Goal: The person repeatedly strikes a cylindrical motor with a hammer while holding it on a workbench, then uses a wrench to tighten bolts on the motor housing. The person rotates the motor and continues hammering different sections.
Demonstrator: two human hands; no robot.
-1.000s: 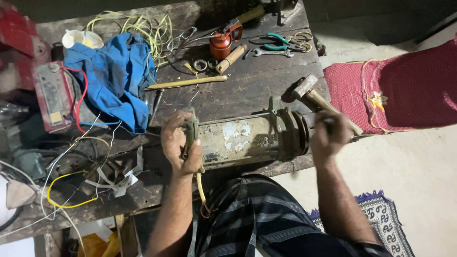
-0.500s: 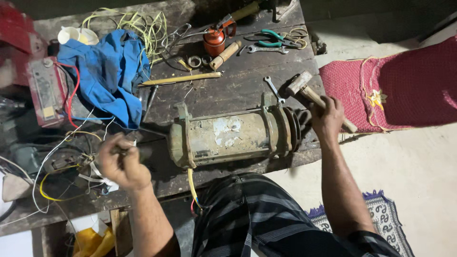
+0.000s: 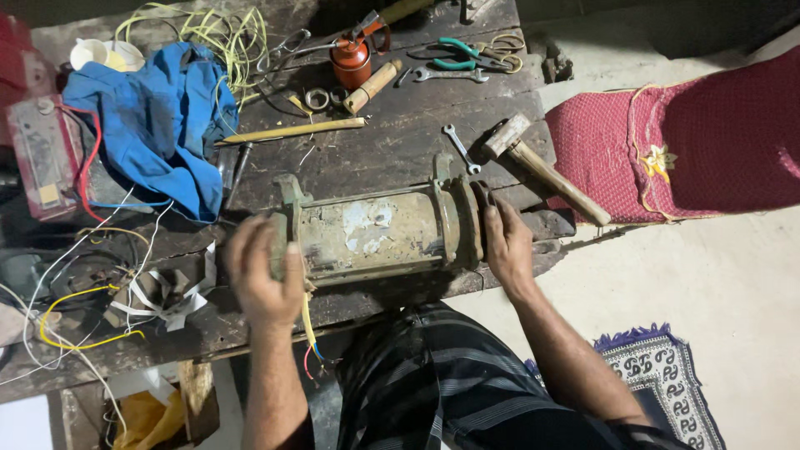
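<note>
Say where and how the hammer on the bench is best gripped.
Grip the hammer by its wooden handle near the free end, coming from the right: the handle juts toward that bench edge, while the head lies beside a small wrench.

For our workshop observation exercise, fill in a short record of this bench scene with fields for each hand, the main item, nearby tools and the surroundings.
Left hand: left hand grips the left end of the motor housing
Right hand: right hand presses on its right end cap
Main item: worn cylindrical motor housing, lying on its side on the wooden workbench
Nearby tools: hammer, small spanner, red oil can, green-handled pliers
Surroundings: blue cloth, yellow wires, red cushion
</note>
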